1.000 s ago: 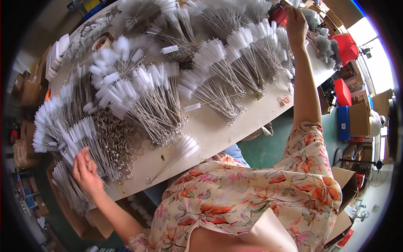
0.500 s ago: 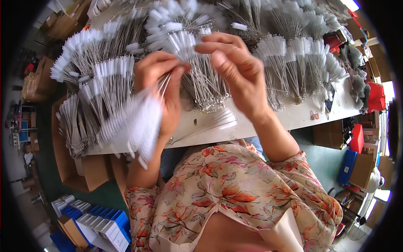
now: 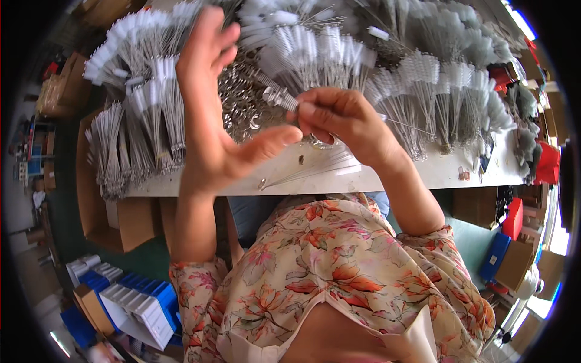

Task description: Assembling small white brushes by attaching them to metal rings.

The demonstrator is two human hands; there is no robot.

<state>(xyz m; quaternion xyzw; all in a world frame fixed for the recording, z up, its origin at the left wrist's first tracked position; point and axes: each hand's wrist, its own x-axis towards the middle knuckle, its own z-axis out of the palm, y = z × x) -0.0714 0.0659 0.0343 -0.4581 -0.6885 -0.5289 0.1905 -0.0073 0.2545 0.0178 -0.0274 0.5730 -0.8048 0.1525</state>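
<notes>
Many metal rings (image 3: pixel 240 103) lie heaped on the table (image 3: pixel 433 173) near the spread left hand (image 3: pixel 206 133), while the right hand (image 3: pixel 342 124) pinches a silvery wire piece (image 3: pixel 279 97).

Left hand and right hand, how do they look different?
The left hand is spread, thumb out; the right hand is pinched. The left hand points up the picture; the right hand points left. The left hand looks empty; the right hand seems to hold a silver ridged thing. Both are bare.
</notes>
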